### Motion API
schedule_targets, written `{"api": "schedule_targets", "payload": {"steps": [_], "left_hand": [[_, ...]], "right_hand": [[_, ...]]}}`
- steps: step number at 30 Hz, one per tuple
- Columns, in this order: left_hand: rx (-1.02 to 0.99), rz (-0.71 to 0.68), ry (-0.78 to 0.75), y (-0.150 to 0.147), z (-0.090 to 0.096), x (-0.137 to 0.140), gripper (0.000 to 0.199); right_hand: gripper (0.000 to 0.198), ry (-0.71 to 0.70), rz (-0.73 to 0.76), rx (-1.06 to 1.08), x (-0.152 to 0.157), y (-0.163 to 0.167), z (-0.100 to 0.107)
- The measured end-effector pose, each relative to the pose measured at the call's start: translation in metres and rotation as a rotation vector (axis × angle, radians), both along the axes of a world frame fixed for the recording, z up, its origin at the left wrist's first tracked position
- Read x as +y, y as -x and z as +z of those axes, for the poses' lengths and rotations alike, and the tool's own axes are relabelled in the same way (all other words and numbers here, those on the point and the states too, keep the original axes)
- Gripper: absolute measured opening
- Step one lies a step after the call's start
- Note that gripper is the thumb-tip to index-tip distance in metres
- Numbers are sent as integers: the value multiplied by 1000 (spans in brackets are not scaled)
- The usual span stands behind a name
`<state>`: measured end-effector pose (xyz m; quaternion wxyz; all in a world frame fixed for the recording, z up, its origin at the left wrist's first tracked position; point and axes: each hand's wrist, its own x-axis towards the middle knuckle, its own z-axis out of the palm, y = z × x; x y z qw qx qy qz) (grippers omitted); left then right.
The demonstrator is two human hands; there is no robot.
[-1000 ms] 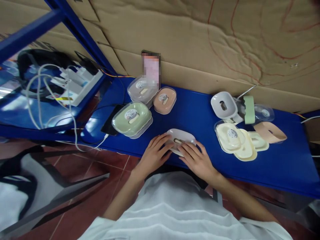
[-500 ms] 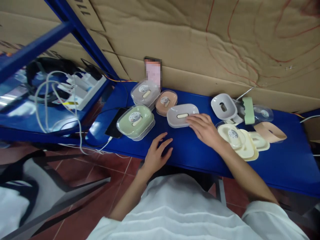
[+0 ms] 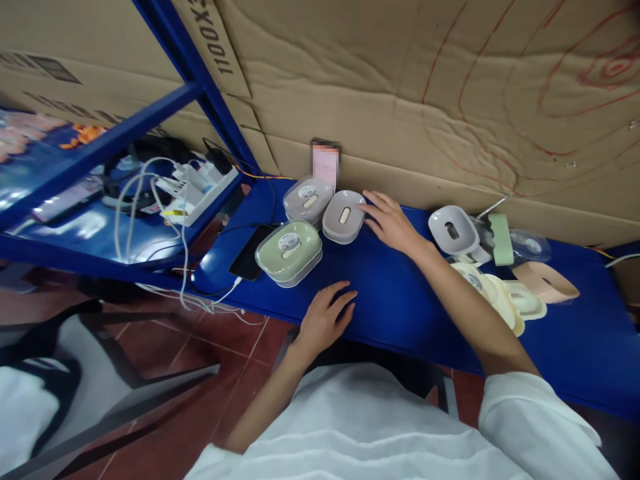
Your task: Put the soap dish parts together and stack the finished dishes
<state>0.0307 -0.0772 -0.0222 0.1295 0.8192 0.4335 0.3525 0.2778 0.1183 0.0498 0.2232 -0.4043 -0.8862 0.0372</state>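
Note:
A small pale grey rounded box (image 3: 344,223) has a cream oblong piece in its slot. It sits where the peach box was seen, hiding that one. At its right edge, my right hand (image 3: 389,219) has its fingers stretched out, the fingertips touching or very near the rim. Over the front of the table hovers my left hand (image 3: 325,317), its fingers apart and holding nothing. Beside the grey box are a green box (image 3: 293,247) and another grey box (image 3: 306,197), both under clear covers with round labels.
Several loose parts lie to the right: a grey shell (image 3: 453,230), a green piece (image 3: 501,240), cream parts (image 3: 523,300) and a peach ring (image 3: 545,281). A phone (image 3: 326,163) leans on the cardboard wall. Another phone (image 3: 250,257), cables and a power strip (image 3: 210,197) are left.
My right hand has moved the small grey box left and back, turning it, onto the peach box's spot. The fingers have loosened from its top. My left hand has barely moved.

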Motion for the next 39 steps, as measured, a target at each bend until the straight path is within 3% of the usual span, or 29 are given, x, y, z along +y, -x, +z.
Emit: {"api": "schedule_targets", "payload": {"steps": [6, 10, 14, 17, 21, 25, 27, 31, 33, 35, 39], "left_hand": [[43, -4, -17, -1, 0, 1, 31], [66, 0, -27, -2, 3, 3, 30], [25, -1, -43, 0, 3, 2, 31], [-39, 20, -55, 2, 3, -4, 42], [-20, 44, -116, -2, 8, -10, 61], [147, -62, -66, -10, 17, -4, 51], [171, -102, -34, -12, 18, 0, 40], [134, -114, 1, -11, 14, 4, 31], [118, -108, 0, -10, 13, 5, 30], [105, -103, -2, -10, 14, 5, 29], [87, -103, 16, -11, 17, 4, 29]], "right_hand": [[53, -24, -42, -47, -35, -7, -8], [62, -107, 19, -153, -23, 3, -16], [46, -221, 102, -242, -18, 16, -7], [33, -293, 107, -292, -52, 12, 3], [24, -277, 96, -316, -123, 0, -1], [24, -222, 162, -254, -160, -22, -1], [28, -204, 52, -218, -159, -47, 8], [40, -185, -490, -268, -128, -119, 30], [46, -148, -664, -347, -108, -149, 34], [50, -109, -726, -405, -90, -168, 32], [55, 35, -700, -390, -65, -180, 22]]}}
